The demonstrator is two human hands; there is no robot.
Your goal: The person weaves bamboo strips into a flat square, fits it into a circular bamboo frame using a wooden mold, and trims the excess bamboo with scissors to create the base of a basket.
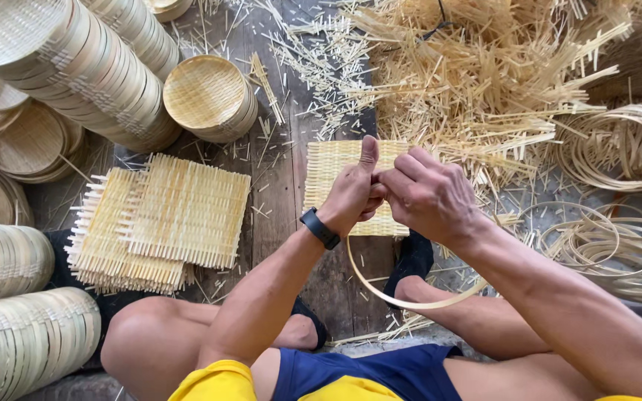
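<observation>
My left hand (352,191), a black band on its wrist, and my right hand (429,194) meet at the middle of the view. Both grip a thin bamboo strip (380,291) bent into a hoop that loops down toward my foot. The thumb of my left hand points up. Under the hands a square woven bamboo mat (328,167) lies on the wooden floor (280,193), partly hidden by them.
A pile of woven mats (161,219) lies at left. Stacks of round bamboo trays (91,67) fill the upper left and left edge. Loose bamboo splints (477,82) heap at the top right; coiled bamboo hoops (618,238) lie at right. My knees and black shoe (414,256) are below.
</observation>
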